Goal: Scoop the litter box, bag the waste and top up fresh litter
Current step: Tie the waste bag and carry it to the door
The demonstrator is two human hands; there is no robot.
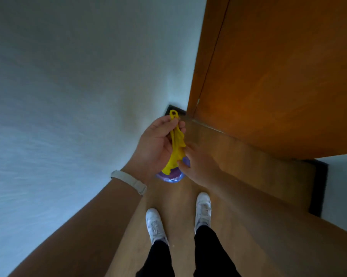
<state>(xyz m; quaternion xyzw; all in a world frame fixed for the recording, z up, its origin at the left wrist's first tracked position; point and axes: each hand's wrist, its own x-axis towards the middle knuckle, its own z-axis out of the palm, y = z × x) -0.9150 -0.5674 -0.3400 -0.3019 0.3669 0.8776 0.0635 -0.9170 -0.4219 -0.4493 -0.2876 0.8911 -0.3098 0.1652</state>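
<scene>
Yellow plastic forms the tie strip (176,145) of the purple bag (170,176). The bag hangs in the air above the wood floor (238,176), ahead of the person's white shoes (203,208). The strip's long axis runs from a small loop at its top end down to the bag mouth, and the bag body lies below that line.

The left grip (156,144) is clenched on the upper part of the strip, with the loop protruding above the fingers. It appears to carry the load. The right grip (200,164) sits lower, just beside the bag mouth, with its fingertips at the strip's lower end. Whether it pinches the plastic cannot be told.

Judgement: the bagging step is at closure. The right grip is nearer the mouth and better placed to cinch or knot. The left grip can hold tension along the strip.

A white wall (68,96) lies to the left and a wooden door (278,76) to the right.
</scene>
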